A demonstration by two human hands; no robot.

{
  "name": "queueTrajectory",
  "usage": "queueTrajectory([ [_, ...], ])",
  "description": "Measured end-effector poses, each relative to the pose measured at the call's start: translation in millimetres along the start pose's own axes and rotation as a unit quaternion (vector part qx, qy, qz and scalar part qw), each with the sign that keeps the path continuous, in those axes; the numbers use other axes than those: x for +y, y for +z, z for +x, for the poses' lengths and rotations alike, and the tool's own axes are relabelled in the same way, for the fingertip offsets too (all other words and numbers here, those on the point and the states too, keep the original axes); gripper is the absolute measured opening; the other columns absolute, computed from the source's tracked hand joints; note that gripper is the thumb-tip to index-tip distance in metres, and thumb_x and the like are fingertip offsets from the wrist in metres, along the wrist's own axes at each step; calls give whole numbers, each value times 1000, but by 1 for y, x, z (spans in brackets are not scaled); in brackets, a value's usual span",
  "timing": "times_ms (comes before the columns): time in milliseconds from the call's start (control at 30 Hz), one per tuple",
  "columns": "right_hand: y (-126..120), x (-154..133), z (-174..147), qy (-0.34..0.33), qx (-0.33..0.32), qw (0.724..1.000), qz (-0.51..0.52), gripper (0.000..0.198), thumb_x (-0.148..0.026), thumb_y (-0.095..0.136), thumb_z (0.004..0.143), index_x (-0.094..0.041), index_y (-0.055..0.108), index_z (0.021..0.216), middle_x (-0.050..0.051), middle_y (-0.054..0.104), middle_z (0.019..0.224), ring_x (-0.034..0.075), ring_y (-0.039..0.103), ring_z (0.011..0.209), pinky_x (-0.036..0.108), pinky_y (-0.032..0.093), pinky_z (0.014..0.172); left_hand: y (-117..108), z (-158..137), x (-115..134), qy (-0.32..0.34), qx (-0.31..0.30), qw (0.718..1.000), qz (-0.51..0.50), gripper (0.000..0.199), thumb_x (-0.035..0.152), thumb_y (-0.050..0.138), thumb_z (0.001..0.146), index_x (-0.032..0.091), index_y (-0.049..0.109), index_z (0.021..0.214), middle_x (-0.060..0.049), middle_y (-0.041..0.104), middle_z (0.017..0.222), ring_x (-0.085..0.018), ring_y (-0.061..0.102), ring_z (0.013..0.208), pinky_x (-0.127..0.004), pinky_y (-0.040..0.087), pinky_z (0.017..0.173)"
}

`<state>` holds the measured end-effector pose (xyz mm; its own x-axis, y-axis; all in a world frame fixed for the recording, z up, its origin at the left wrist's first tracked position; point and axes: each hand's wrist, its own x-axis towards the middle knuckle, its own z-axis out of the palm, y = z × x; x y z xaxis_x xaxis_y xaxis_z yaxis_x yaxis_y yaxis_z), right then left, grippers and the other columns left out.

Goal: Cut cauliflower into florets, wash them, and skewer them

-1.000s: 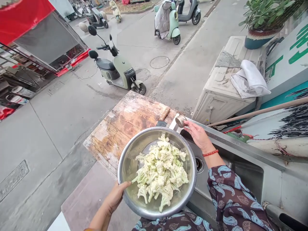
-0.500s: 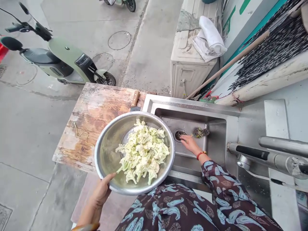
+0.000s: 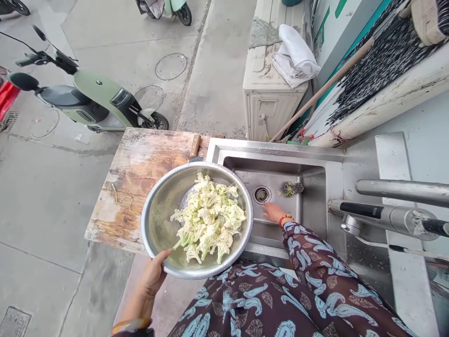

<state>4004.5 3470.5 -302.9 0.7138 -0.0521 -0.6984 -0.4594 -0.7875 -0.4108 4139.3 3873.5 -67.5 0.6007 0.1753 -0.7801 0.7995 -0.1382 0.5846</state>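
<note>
Now that the strainer [image 3: 261, 195] sits in the sink drain [image 3: 255, 195], which thus looks covered, the right hand [image 3: 272, 212] has drawn back just beside it, fingers loose and seemingly empty; the left hand [image 3: 155, 270] clamps the rim of the basin [image 3: 158, 210] holding the cauliflower [image 3: 210, 217]

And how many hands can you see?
2. The left hand grips the near left rim of the bowl; the right hand is over the sink, near the drain.
</note>
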Motion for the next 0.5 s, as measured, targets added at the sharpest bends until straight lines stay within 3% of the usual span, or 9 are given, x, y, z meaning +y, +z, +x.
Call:
queueTrajectory([
  [133, -4, -9, 7, 4, 26, 1000, -12, 69, -24, 57, 90, -21, 32, 155, 10, 22, 164, 32, 20, 150, 46, 22, 120, 0, 0, 0, -7, 10, 1000, 3, 40, 6, 68, 65, 10, 67, 104, -6, 76, 73, -26, 74, 74, -32, 61, 66],
  [267, -2, -17, 30, 11, 50, 998, -21, 79, -22, 55, 88, -25, 19, 158, 4, 7, 167, 29, 6, 152, 48, 13, 122, -1, 4, -2, -9, 18, 1000, 8, 36, 7, 68, 65, 9, 68, 101, -7, 76, 75, -25, 73, 70, -31, 61, 62],
  [367, 5, -15, 46, 28, 39, 999, -15, 77, -24, 54, 88, -25, 21, 158, 3, 6, 167, 31, 7, 152, 51, 12, 121, -2, 7, -4, -4, 22, 1000, 11, 41, 7, 68, 66, 10, 67, 106, -7, 77, 77, -25, 74, 72, -31, 61, 65],
  [500, 19, -9, 53, 57, 10, 998, 16, 75, -25, 54, 86, -20, 27, 156, 10, 13, 166, 35, 13, 151, 58, 15, 118, -4, 10, -7, -3, 27, 1000, 15, 49, 8, 69, 65, 10, 65, 114, -7, 78, 80, -26, 74, 74, -32, 61, 67],
])
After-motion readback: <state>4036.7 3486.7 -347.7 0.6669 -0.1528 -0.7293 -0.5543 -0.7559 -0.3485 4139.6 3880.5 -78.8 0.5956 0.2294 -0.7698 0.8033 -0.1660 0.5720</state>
